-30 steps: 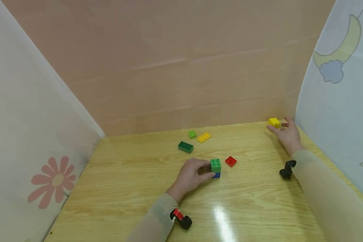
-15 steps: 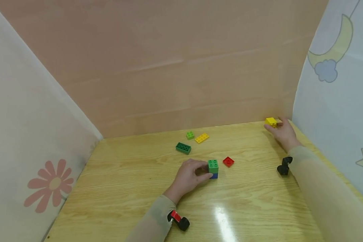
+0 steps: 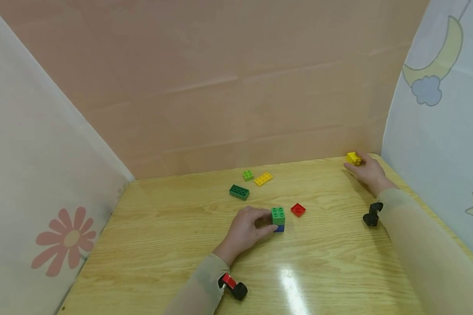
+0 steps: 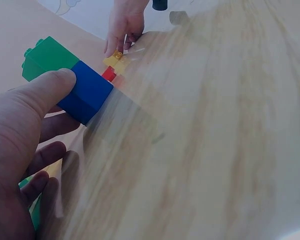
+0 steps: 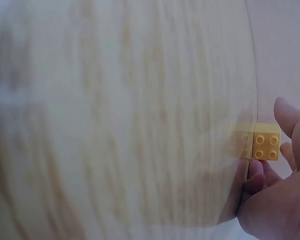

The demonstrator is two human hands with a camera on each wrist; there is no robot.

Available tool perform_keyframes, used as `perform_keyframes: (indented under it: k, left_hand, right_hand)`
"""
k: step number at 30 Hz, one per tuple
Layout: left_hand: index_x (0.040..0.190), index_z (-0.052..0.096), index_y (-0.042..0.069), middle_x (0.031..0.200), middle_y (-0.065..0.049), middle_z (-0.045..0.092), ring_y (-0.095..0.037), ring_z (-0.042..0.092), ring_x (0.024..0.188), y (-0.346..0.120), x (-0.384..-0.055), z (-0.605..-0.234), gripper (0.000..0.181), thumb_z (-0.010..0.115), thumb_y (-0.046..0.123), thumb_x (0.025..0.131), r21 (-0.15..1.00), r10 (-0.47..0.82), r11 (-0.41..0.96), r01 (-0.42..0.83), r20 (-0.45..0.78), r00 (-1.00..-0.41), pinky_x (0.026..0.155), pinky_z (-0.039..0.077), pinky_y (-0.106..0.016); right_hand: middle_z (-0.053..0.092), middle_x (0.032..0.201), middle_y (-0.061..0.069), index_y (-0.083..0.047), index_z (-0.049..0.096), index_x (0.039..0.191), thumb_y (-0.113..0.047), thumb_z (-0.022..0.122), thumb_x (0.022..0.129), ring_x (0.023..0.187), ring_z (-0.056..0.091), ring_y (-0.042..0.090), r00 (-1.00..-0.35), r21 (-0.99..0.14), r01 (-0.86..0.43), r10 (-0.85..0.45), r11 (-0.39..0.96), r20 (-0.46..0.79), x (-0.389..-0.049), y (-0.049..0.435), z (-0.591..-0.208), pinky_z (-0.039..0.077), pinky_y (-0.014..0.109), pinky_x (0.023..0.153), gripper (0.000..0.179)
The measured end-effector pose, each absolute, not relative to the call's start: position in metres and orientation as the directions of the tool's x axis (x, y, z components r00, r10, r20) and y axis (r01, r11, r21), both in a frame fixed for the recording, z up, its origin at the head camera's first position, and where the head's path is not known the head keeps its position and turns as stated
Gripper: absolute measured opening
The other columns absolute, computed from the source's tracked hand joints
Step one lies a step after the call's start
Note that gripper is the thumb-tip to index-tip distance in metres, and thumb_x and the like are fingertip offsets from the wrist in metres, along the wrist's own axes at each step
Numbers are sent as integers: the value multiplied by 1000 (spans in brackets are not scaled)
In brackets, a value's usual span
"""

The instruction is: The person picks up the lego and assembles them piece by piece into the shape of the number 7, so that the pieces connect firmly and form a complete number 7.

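Note:
My left hand (image 3: 246, 229) grips a two-brick stack near the middle of the table, its thumb on the blue brick (image 4: 87, 95). On top of that blue brick sits a green brick (image 3: 277, 215); both show in the left wrist view. At the back right corner my right hand (image 3: 370, 170) has thumb and fingers curled round a yellow brick (image 3: 353, 158). The yellow brick (image 5: 266, 142) lies on its side against the back wall, studs towards the right wrist camera.
Between the hands lies a red flat brick (image 3: 298, 210). Farther back are a dark green brick (image 3: 239, 192) lying hollow side up, a lime brick (image 3: 248, 175) and a yellow-orange plate (image 3: 263, 178). A back wall (image 3: 236, 87) and cloth side walls border the wooden table (image 3: 161, 245).
My right hand's fingers have drawn in round the yellow brick. The left hand keeps its hold on the green and blue stack. The head view has shifted slightly.

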State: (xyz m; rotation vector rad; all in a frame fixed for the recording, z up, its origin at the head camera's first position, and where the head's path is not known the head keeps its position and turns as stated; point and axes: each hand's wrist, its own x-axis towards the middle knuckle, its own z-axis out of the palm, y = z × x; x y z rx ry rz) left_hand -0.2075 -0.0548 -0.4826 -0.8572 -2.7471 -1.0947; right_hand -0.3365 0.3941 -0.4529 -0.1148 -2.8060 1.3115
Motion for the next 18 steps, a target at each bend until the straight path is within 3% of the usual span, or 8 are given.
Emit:
perform_keyframes:
  k: [6,16,18]
  left_hand:
    - [131,81,24,116,20,77,-3,63,108,-54,-207,-481,34,83,41,102,615,478,593,520,251,-842,104,49,-36]
    - [131,81,22,115,18,77,-5,64,109,-55,-206,-478,34,83,40,102,612,482,593,523,251,-839,104,50,-37]
    - [131,81,22,115,18,77,-5,64,109,-55,-206,-479,34,83,40,102,615,480,592,520,249,-841,105,50,-37]
  right_hand:
    - [14,171,44,6,10,172,-39,57,115,157,18,64,-998,-785,41,66,618,-1,-337,397,-456,17,71,128,86]
    - [12,174,41,6,10,172,-38,55,117,155,24,63,-999,-803,40,22,595,-34,-330,399,-454,29,70,124,83]
    - [14,173,42,6,12,172,-38,56,117,155,25,63,-999,-798,38,14,601,-37,-328,400,-454,36,64,121,83]
